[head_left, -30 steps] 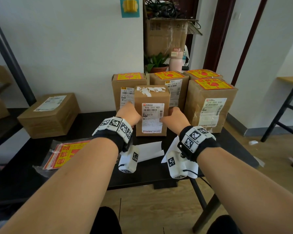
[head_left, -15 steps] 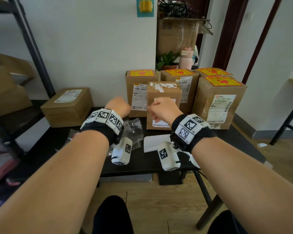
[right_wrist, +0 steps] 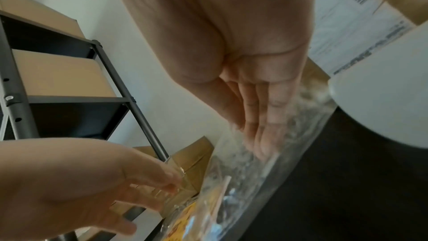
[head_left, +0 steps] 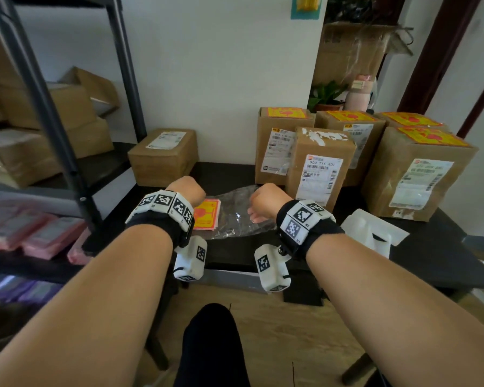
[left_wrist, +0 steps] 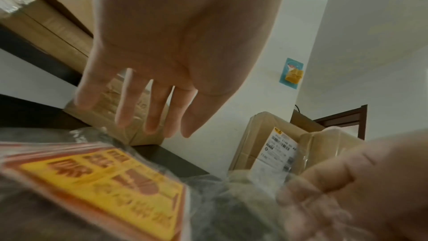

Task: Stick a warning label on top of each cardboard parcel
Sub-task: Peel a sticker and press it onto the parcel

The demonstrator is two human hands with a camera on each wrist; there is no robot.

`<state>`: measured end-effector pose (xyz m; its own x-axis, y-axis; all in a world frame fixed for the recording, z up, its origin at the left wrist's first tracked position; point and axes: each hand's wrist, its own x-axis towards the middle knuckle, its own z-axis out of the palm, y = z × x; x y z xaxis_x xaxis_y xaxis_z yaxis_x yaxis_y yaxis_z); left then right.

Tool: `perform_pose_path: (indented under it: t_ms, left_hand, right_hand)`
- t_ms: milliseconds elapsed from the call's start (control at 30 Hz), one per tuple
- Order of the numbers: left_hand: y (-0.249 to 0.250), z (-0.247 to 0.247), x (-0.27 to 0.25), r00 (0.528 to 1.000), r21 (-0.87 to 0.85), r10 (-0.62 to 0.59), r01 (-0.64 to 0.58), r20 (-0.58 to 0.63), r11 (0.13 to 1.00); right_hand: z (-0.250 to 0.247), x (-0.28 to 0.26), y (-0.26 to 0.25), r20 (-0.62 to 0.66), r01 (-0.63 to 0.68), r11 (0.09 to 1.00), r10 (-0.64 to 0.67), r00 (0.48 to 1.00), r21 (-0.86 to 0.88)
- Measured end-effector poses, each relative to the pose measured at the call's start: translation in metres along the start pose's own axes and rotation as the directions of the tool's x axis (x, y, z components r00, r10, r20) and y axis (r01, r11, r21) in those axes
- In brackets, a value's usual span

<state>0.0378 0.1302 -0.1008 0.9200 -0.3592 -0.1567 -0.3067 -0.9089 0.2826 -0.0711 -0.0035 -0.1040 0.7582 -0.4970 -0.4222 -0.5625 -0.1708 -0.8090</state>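
Left hand [head_left: 186, 189], right hand [head_left: 264, 201]: fingers extended.

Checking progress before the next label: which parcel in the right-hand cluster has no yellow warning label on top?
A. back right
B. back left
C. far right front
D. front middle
D: the front middle parcel shows only torn white tape on its top, while the others around it carry yellow labels.

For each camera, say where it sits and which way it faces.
Head: worn on the head, looks forward and down over both forearms at the table and parcels.
Left wrist: under the left hand, looks along its open fingers to the label stack in its clear bag.
Right wrist: under the right hand, looks along its fingers into the bag.
Shared: both wrist views show the other hand and bag.
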Motion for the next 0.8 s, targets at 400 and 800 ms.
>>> perform_pose_path:
  t_ms: [400,800]
  left_hand:
    - [-0.018,0.025,-0.006,0.992,0.131,-0.060,0.046,0.108,0.990]
    - [-0.029,0.018,0.000,0.995,0.076,-0.086,0.082,0.045,0.994]
  right_hand:
    - [0.037,0.006,0.005,0.161,-0.066,0.957,0.021,0.987,0.281]
    - [0.057,0.015,-0.010,0.041,-0.001,0.977,0.009,0.999,-0.212]
